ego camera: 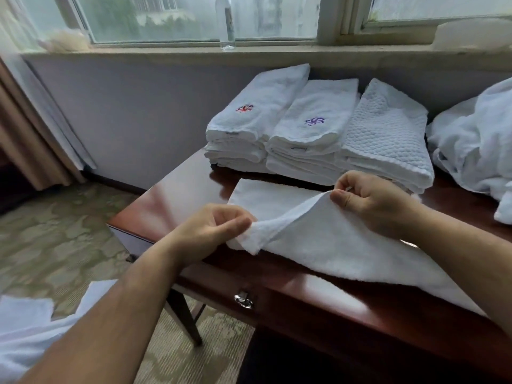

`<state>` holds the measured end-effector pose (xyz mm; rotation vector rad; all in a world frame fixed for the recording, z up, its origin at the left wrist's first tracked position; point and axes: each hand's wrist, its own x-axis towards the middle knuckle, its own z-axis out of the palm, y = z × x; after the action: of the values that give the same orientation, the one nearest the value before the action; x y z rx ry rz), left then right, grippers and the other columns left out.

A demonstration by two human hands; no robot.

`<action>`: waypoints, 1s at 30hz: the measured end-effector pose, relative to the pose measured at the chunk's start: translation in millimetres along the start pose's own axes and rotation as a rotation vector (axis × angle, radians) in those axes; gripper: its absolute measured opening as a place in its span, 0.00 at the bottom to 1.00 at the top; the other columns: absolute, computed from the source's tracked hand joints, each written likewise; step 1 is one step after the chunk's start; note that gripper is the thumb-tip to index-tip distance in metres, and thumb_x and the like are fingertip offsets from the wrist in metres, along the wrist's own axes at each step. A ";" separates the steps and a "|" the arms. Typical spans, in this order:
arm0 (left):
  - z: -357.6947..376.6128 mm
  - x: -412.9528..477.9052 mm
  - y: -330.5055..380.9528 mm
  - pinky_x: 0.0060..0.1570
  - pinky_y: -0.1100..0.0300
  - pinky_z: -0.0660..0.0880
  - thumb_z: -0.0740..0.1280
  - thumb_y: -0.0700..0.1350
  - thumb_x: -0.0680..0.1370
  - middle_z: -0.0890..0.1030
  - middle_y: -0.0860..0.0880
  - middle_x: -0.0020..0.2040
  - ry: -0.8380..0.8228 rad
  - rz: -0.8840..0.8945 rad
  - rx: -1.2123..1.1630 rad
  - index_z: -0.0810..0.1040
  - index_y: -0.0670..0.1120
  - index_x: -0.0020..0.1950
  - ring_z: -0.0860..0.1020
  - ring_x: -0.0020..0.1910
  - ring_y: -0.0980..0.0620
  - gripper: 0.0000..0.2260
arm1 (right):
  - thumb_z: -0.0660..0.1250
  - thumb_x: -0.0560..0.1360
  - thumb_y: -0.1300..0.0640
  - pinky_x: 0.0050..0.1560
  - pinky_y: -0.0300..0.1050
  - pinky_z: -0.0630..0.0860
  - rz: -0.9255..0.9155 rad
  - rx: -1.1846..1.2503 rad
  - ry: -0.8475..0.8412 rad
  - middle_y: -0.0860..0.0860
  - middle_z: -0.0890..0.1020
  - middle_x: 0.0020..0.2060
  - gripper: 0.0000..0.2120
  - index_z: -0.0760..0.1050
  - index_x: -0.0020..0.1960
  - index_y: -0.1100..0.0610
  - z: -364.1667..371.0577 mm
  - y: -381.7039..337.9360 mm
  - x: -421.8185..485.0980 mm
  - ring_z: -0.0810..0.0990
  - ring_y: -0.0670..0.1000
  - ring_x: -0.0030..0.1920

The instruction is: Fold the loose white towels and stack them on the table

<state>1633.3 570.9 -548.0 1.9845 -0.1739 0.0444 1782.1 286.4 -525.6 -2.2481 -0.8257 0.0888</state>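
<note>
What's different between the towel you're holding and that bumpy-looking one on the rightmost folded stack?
The held towel lies spread over the near edge of the table, one edge pinched up by the left hand and right hand. The bumpy towel is folded and rests on a stack. The held towel has a plain fluffy surface, while the bumpy towel shows a raised quilted pattern. Both are white.

A single wide-angle camera worn on the person's head is looking forward and down from close range, facing across the near corner of a dark wooden table [177, 195] toward a window [194, 18] that is running along the top of the frame
</note>
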 end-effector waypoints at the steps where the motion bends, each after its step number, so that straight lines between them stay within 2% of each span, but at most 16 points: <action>1: -0.7 0.1 -0.3 0.51 0.61 0.76 0.71 0.71 0.68 0.85 0.46 0.51 -0.018 -0.002 -0.009 0.85 0.48 0.52 0.82 0.50 0.52 0.28 | 0.68 0.80 0.51 0.30 0.34 0.67 0.016 -0.021 0.011 0.46 0.77 0.33 0.08 0.74 0.43 0.51 0.5 3.4 1.7 0.72 0.38 0.28; 3: -2.1 1.9 -0.8 0.49 0.67 0.75 0.76 0.68 0.65 0.85 0.51 0.51 -0.067 -0.023 -0.026 0.82 0.47 0.60 0.82 0.50 0.56 0.32 | 0.68 0.80 0.50 0.31 0.36 0.67 0.050 -0.041 0.032 0.46 0.78 0.33 0.09 0.74 0.43 0.51 -0.4 9.2 5.8 0.72 0.40 0.29; 6: -3.5 7.3 -8.0 0.46 0.65 0.74 0.78 0.53 0.70 0.83 0.54 0.47 -0.091 -0.033 0.014 0.82 0.44 0.58 0.80 0.46 0.57 0.21 | 0.68 0.80 0.50 0.34 0.43 0.67 0.084 -0.022 0.034 0.47 0.78 0.33 0.09 0.75 0.43 0.52 -2.4 14.6 11.4 0.73 0.44 0.32; 8: -2.4 13.8 -10.3 0.43 0.61 0.72 0.72 0.55 0.75 0.80 0.55 0.41 0.006 -0.005 0.097 0.82 0.44 0.51 0.76 0.42 0.58 0.15 | 0.68 0.80 0.50 0.35 0.43 0.66 0.080 -0.039 0.027 0.46 0.78 0.33 0.09 0.75 0.43 0.51 -2.4 15.4 14.1 0.73 0.44 0.32; 11: -5.1 26.5 -8.0 0.42 0.55 0.72 0.65 0.65 0.75 0.81 0.53 0.41 0.231 -0.035 0.099 0.82 0.44 0.49 0.76 0.40 0.55 0.24 | 0.68 0.80 0.49 0.34 0.41 0.66 0.047 -0.083 0.033 0.45 0.78 0.33 0.09 0.73 0.43 0.50 -1.7 12.4 18.8 0.73 0.43 0.32; 14: -17.4 51.1 -7.5 0.50 0.44 0.79 0.64 0.59 0.81 0.86 0.44 0.47 0.339 -0.237 0.020 0.82 0.43 0.50 0.83 0.45 0.46 0.19 | 0.67 0.80 0.48 0.35 0.43 0.66 0.040 -0.161 0.032 0.45 0.77 0.34 0.10 0.71 0.43 0.48 -3.9 6.2 29.2 0.73 0.43 0.34; 15: -22.4 60.5 -7.8 0.51 0.43 0.78 0.63 0.57 0.82 0.86 0.44 0.46 0.337 -0.329 0.110 0.82 0.42 0.47 0.83 0.45 0.43 0.19 | 0.67 0.81 0.47 0.36 0.44 0.66 0.047 -0.207 0.021 0.46 0.78 0.36 0.09 0.70 0.44 0.48 -4.4 3.6 33.5 0.74 0.44 0.36; 18: -32.2 81.0 -11.0 0.37 0.53 0.70 0.59 0.58 0.83 0.78 0.48 0.37 0.236 -0.526 0.610 0.74 0.44 0.38 0.76 0.39 0.44 0.22 | 0.66 0.80 0.45 0.42 0.46 0.66 0.069 -0.369 -0.014 0.49 0.80 0.41 0.09 0.71 0.47 0.48 -2.0 0.8 42.8 0.76 0.52 0.40; 20: -34.0 90.2 -17.0 0.41 0.54 0.70 0.57 0.55 0.85 0.79 0.45 0.42 0.166 -0.587 0.789 0.76 0.43 0.41 0.77 0.45 0.44 0.20 | 0.66 0.79 0.40 0.40 0.46 0.66 0.106 -0.449 -0.047 0.49 0.80 0.41 0.15 0.73 0.46 0.51 -0.1 7.9 41.8 0.76 0.51 0.41; 22: -33.7 94.8 -23.5 0.45 0.53 0.71 0.56 0.53 0.84 0.80 0.44 0.46 0.184 -0.616 0.834 0.76 0.42 0.44 0.78 0.48 0.43 0.18 | 0.65 0.77 0.36 0.36 0.46 0.67 0.180 -0.454 -0.109 0.47 0.80 0.37 0.19 0.75 0.40 0.51 -1.3 19.5 36.0 0.77 0.48 0.37; 24: -29.9 98.2 -27.0 0.39 0.55 0.68 0.57 0.52 0.82 0.79 0.46 0.44 0.261 -0.595 0.843 0.73 0.44 0.40 0.76 0.44 0.44 0.16 | 0.64 0.77 0.36 0.37 0.46 0.68 0.180 -0.465 -0.126 0.47 0.81 0.37 0.20 0.76 0.39 0.51 -2.2 30.0 31.1 0.76 0.47 0.37; 26: -23.8 101.4 -25.9 0.34 0.56 0.65 0.57 0.52 0.80 0.79 0.48 0.43 0.372 -0.559 0.833 0.73 0.48 0.40 0.75 0.41 0.47 0.14 | 0.62 0.78 0.38 0.41 0.48 0.69 0.112 -0.453 -0.011 0.46 0.80 0.39 0.17 0.75 0.42 0.50 0.1 35.4 28.4 0.76 0.49 0.39; 28: -18.0 103.9 -24.8 0.38 0.55 0.67 0.56 0.54 0.81 0.79 0.47 0.47 0.459 -0.538 0.833 0.74 0.50 0.43 0.75 0.44 0.46 0.13 | 0.61 0.79 0.38 0.43 0.49 0.70 0.071 -0.467 0.079 0.46 0.76 0.38 0.16 0.73 0.45 0.50 6.0 36.6 25.6 0.75 0.54 0.42; 30: -14.7 105.3 -25.9 0.46 0.52 0.69 0.55 0.54 0.82 0.79 0.45 0.55 0.453 -0.593 0.865 0.77 0.48 0.53 0.75 0.50 0.43 0.14 | 0.58 0.80 0.36 0.42 0.49 0.70 0.068 -0.549 0.060 0.47 0.73 0.37 0.17 0.72 0.47 0.49 12.3 38.0 21.4 0.75 0.56 0.42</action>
<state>1741.8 583.9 -553.7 2.7292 0.8605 0.2096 1815.8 286.4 -555.9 -2.7748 -0.8106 -0.1971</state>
